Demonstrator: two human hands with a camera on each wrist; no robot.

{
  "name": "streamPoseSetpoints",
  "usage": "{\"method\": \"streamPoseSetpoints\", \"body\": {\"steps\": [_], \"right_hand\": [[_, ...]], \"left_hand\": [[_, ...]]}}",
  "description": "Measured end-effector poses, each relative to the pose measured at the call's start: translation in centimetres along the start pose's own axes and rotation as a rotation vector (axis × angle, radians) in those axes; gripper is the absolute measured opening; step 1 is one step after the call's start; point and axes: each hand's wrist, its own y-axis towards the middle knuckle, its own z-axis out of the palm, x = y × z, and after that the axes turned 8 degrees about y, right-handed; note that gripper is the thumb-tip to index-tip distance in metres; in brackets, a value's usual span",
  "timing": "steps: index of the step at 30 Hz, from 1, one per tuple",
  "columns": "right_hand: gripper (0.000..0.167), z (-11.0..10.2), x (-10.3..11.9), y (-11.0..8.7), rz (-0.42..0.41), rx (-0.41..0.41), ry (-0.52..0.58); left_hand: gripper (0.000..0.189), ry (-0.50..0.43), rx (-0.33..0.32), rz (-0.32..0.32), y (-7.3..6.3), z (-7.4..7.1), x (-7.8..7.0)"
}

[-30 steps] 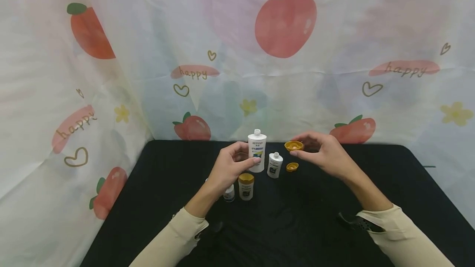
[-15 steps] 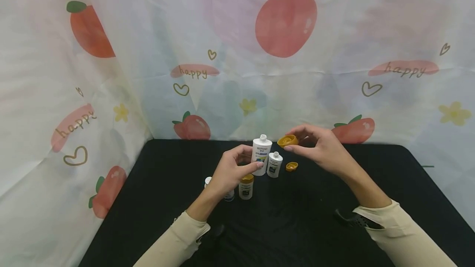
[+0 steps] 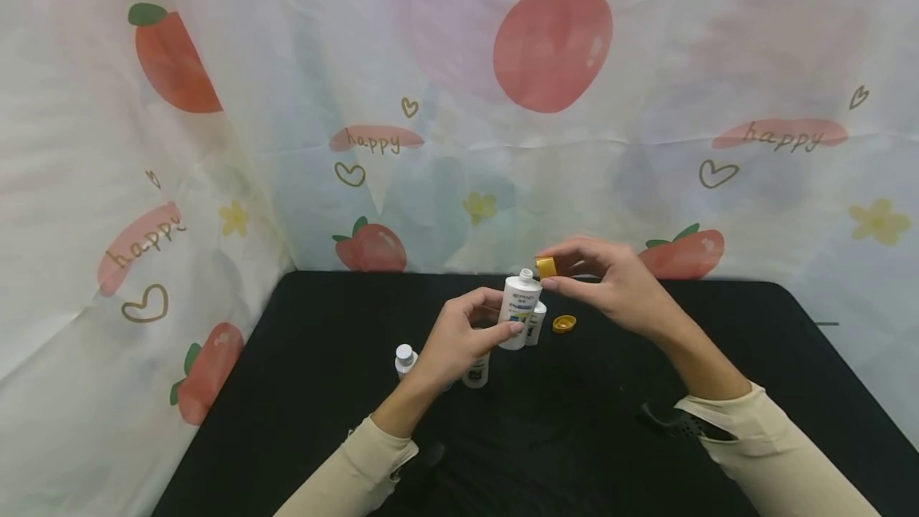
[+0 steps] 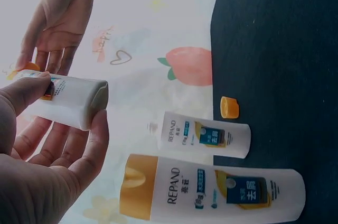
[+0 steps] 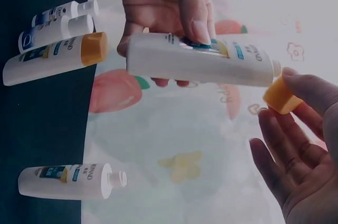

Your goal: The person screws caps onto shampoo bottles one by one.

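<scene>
My left hand [image 3: 467,337] grips a white REPAND shampoo bottle [image 3: 519,309] by its sides, raised off the black table with its bare neck up and leaning slightly right. Between thumb and fingers, my right hand [image 3: 613,282] pinches a golden-orange cap [image 3: 546,266] right beside that neck. In the right wrist view the cap [image 5: 282,95] sits close at the mouth of the held bottle [image 5: 200,61]. A smaller uncapped bottle [image 4: 203,135] stands on the table, partly behind the held one in the head view. Another orange cap [image 3: 564,324] lies to its right.
An orange-capped bottle [image 5: 53,57] stands nearer on the black table [image 3: 574,437], partly hidden by my left hand in the head view. Beside it are two white-capped bottles, one in front [image 5: 55,31] of the other [image 5: 64,12]. A printed curtain [image 3: 459,142] hangs behind the table.
My left hand has moved right with the bottle, now overlapping the small uncapped one. The cap in my right hand has turned from hollow side showing to its side and come left to the neck.
</scene>
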Motion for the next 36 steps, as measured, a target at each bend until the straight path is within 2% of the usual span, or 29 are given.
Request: {"method": "streamPoseSetpoints", "body": {"steps": [8, 18, 22, 30, 36], "right_hand": [[0.035, 0.4, 0.4, 0.3, 0.034, -0.020, 0.031], [0.040, 0.5, 0.3, 0.6, -0.100, 0.026, 0.037], [0.040, 0.6, 0.2, 0.7, -0.121, 0.026, 0.028], [0.037, 0.8, 0.2, 0.6, -0.067, 0.025, 0.014], [0.035, 1.0, 0.0, 0.5, -0.045, 0.024, 0.044]], "left_hand": [[0.031, -0.006, -0.012, 0.027, 0.1, 0.7, 0.2], [0.032, -0.005, -0.033, 0.029, 0.3, 0.9, 0.1], [0.032, 0.001, -0.041, 0.036, 0.3, 1.0, -0.1], [0.032, 0.061, -0.076, 0.034, 0.3, 1.1, -0.1], [0.030, 0.075, -0.101, 0.035, 0.4, 1.3, -0.1]]}}
